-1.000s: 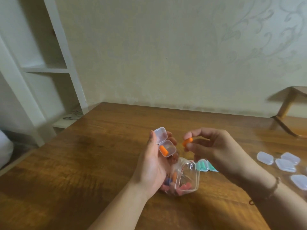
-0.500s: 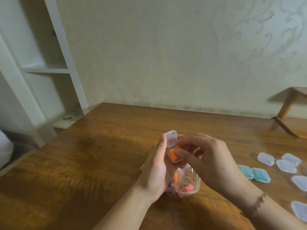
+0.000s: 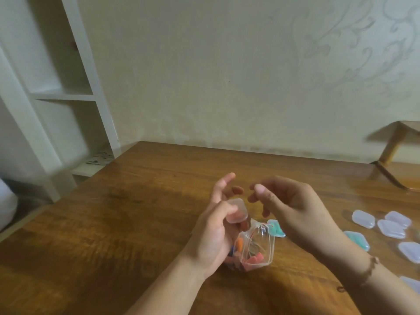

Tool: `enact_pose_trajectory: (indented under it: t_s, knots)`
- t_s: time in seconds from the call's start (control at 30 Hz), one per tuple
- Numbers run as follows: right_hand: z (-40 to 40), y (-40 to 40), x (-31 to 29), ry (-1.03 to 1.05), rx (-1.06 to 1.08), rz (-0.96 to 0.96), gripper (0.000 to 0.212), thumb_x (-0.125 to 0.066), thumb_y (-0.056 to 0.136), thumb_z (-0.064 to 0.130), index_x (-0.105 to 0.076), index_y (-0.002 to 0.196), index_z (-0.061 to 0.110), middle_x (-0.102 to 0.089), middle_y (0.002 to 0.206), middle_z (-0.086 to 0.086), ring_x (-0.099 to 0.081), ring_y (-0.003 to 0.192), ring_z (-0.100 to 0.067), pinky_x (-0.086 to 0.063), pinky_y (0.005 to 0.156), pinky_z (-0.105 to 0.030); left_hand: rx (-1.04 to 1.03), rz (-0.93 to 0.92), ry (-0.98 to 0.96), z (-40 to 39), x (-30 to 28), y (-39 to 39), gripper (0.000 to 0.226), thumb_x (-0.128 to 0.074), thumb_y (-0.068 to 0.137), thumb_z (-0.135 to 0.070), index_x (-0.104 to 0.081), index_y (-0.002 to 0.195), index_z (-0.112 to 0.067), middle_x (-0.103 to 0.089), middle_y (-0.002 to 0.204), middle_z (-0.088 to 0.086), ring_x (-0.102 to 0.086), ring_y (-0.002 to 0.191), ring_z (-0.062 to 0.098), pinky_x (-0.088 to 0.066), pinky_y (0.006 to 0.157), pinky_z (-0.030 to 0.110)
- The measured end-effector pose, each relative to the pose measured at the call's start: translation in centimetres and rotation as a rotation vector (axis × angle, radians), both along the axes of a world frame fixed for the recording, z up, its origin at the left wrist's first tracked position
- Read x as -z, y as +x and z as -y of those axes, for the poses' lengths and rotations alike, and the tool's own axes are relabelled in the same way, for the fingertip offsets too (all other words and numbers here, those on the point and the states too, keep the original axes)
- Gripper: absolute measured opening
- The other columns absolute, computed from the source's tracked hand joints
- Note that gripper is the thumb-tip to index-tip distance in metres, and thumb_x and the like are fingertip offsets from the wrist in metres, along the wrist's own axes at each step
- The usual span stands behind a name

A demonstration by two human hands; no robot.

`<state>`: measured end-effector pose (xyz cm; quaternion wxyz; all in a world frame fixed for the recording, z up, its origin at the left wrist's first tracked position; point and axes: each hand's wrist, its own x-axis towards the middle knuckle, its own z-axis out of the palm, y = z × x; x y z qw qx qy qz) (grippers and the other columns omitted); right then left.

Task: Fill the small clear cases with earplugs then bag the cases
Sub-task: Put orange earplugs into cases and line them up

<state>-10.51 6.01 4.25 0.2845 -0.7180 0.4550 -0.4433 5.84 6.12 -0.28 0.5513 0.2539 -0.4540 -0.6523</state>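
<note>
Head view: the left hand pinches a small clear case, lid down, thumb on top, orange dimly visible inside. Its palm hides much of the clear bag of earplugs on the table. Just beside, the right hand hovers, fingers loosely curled, holding nothing, covering part of a teal-filled case. More cases lie right, some cut off.

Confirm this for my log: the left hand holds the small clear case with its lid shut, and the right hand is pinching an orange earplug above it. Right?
Not quite. The head view shows the right hand holding nothing; its fingers are loosely curled and no earplug shows between them. The rest stands: the left hand holds the small clear case with its lid shut.
</note>
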Motion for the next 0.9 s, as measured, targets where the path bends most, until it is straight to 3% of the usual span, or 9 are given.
enact_pose_trajectory:
  t_s: [0.1, 0.2, 0.3, 0.33, 0.4, 0.53, 0.63, 0.77, 0.9]
  knots:
    - [-0.4, 0.5, 0.1, 0.095, -0.128, 0.023, 0.017, -0.068, 0.085, 0.03, -0.068, 0.102, 0.027, -0.076, 0.088, 0.009, -0.072, 0.078, -0.012, -0.06, 0.073, -0.033, 0.046, 0.062, -0.106, -0.3, 0.1, -0.2, 0.055, -0.046, 0.086, -0.016, -0.032, 0.135, -0.037, -0.072, 0.102, -0.002, -0.07, 0.097, 0.015, -0.053, 0.085, 0.035]
    - [-0.2, 0.2, -0.3, 0.138, -0.156, 0.123, 0.024, -0.071, 0.08, 0.023, -0.068, 0.103, 0.015, -0.076, 0.09, -0.005, -0.072, 0.083, -0.02, -0.058, 0.073, -0.033, 0.011, 0.181, -0.23, -0.6, 0.0, -0.3, 0.048, -0.05, 0.09, -0.015, -0.033, 0.133, -0.03, -0.064, 0.118, 0.006, -0.067, 0.105, 0.021, -0.053, 0.086, 0.035]
    - [-0.3, -1.0, -1.1, 0.186, -0.093, 0.257, 0.029, -0.069, 0.076, 0.023, -0.064, 0.101, 0.01, -0.075, 0.086, -0.01, -0.069, 0.076, -0.021, -0.055, 0.067, -0.032, -0.295, 0.576, -0.543, -0.7, 0.3, -0.2, 0.046, -0.069, 0.086, -0.032, -0.049, 0.128, -0.029, -0.065, 0.12, -0.004, -0.064, 0.111, 0.02, -0.057, 0.089, 0.037]
    - [-0.5, -1.5, -1.2, 0.188, -0.077, 0.236, 0.028, -0.069, 0.078, 0.023, -0.063, 0.103, 0.011, -0.075, 0.086, -0.009, -0.07, 0.077, -0.024, -0.056, 0.068, -0.035, -0.419, 0.706, -0.652, -0.7, 0.4, -0.3, 0.046, -0.072, 0.084, -0.037, -0.053, 0.125, -0.031, -0.063, 0.121, -0.011, -0.062, 0.114, 0.016, -0.057, 0.089, 0.03]
    - [-1.4, -2.1, -1.1, 0.198, -0.063, 0.196, 0.026, -0.068, 0.081, 0.021, -0.059, 0.105, 0.014, -0.076, 0.086, -0.008, -0.072, 0.079, -0.028, -0.06, 0.072, -0.04, -0.553, 0.793, -0.773, -0.9, 0.3, -0.8, 0.043, -0.075, 0.081, -0.039, -0.058, 0.12, -0.031, -0.062, 0.119, -0.019, -0.059, 0.114, 0.007, -0.053, 0.088, 0.017]
    - [-3.2, -2.9, 0.2, 0.198, 0.018, 0.176, 0.019, -0.066, 0.087, 0.013, -0.055, 0.102, 0.015, -0.076, 0.083, -0.006, -0.072, 0.075, -0.027, -0.06, 0.069, -0.039, -0.537, 0.828, -0.849, -1.3, 0.6, -1.6, 0.041, -0.081, 0.076, -0.033, -0.067, 0.112, -0.02, -0.064, 0.111, -0.017, -0.06, 0.107, 0.001, -0.051, 0.085, 0.016]
    - [-3.9, -4.1, 1.2, 0.193, 0.05, 0.182, 0.016, -0.067, 0.085, 0.017, -0.061, 0.099, 0.014, -0.075, 0.082, -0.006, -0.07, 0.072, -0.027, -0.059, 0.066, -0.035, -0.547, 0.922, -0.883, -1.9, 0.7, -2.1, 0.04, -0.08, 0.074, -0.04, -0.069, 0.109, -0.023, -0.057, 0.108, -0.031, -0.056, 0.106, -0.005, -0.048, 0.086, 0.015]
    - [-4.6, -5.7, 2.4, 0.316, 0.005, 0.284, 0.021, -0.072, 0.077, 0.021, -0.07, 0.094, 0.01, -0.074, 0.088, -0.009, -0.07, 0.074, -0.024, -0.056, 0.065, -0.031, -0.583, 1.068, -0.986, -2.0, 1.0, -2.7, 0.04, -0.071, 0.077, -0.051, -0.072, 0.109, -0.026, -0.066, 0.106, -0.022, -0.053, 0.104, 0.001, -0.042, 0.09, 0.031]
    - [-4.0, -6.3, 4.0, 0.313, 0.223, 0.2, 0.016, -0.08, 0.075, 0.016, -0.07, 0.088, 0.016, -0.073, 0.085, -0.004, -0.07, 0.066, -0.015, -0.057, 0.06, -0.029, -0.471, 1.44, -0.981, -2.0, 1.4, -2.6, 0.066, -0.061, 0.073, -0.063, -0.056, 0.131, -0.033, -0.059, 0.128, -0.018, -0.041, 0.124, 0.008, -0.014, 0.11, 0.032]
